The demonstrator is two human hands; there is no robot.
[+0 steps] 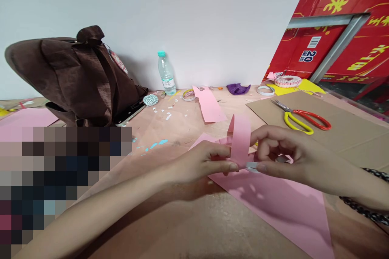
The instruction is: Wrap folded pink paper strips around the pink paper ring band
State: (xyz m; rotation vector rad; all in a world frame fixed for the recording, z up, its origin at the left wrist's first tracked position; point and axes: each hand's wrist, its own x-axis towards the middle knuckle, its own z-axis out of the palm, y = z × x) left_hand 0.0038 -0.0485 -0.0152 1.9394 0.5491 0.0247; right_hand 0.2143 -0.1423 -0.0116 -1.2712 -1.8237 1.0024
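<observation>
A curled pink paper strip (241,139) stands up in a loop between my hands. My left hand (209,160) pinches its lower end between thumb and fingers. With bent fingers, my right hand (282,156) holds a small white strip (252,166), perhaps tape, whose end touches the bottom of the pink loop. Below both hands a large pink sheet (282,206) lies on the table. Scissors (299,117) with one red and one yellow handle rest on brown cardboard (343,129) beyond my right hand.
A brown backpack (79,77) stands at the left, beside a blurred-out area. Against the white wall are a water bottle (166,73), a twine roll (150,100), a purple bundle (238,89) and a tape roll (265,90). Another pink piece (211,107) lies ahead.
</observation>
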